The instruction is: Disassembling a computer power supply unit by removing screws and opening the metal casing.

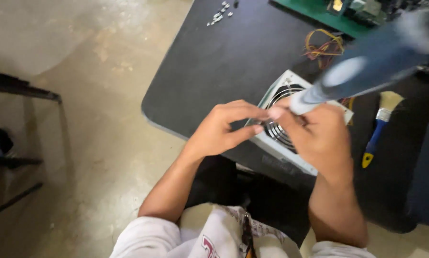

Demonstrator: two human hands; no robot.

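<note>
My right hand [319, 136] grips the front end of a blue and grey screwdriver [367, 67], whose blurred handle slants up to the right. My left hand [224, 129] has its fingers pinched together against the tool's tip, right where my right fingertips are. Whether something small is pinched there is too blurred to tell. Both hands hover over a grey computer power supply [281, 148] with a round fan grille, which lies on the black table [224, 62]. Coloured wires [324, 48] run out of its far side.
A brush [379, 129] with a blue and yellow handle lies to the right of the power supply. Several small screws [219, 13] sit at the table's far edge. A green circuit board [334, 12] is at the back. The concrete floor [95, 119] and a dark metal frame [18, 88] are to the left.
</note>
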